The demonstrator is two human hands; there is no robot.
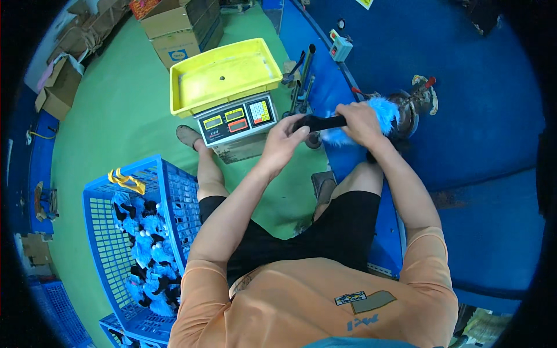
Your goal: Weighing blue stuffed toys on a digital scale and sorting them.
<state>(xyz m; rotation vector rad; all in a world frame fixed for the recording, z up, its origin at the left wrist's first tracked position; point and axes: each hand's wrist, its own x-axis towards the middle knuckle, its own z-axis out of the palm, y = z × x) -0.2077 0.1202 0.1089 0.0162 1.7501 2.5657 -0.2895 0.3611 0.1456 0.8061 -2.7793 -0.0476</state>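
Note:
My left hand (284, 142) pinches one end of a dark, limp strip (328, 122), perhaps a fabric limb. My right hand (361, 122) is closed on its other end, so the strip stretches between the two. Blue fluffy plush (384, 111) shows behind and beside my right hand, next to a round metal fitting (411, 115) on the blue machine. Whether the strip is joined to this plush is hidden by my right hand.
A yellow tray (194, 90) rests on a digital scale (237, 122) ahead. At left, a blue crate (178, 194) holds several blue and black plush pieces (152, 249). Metal tubes (304, 81) stand by the machine panel (464, 145). Cardboard boxes (174, 43) are farther back.

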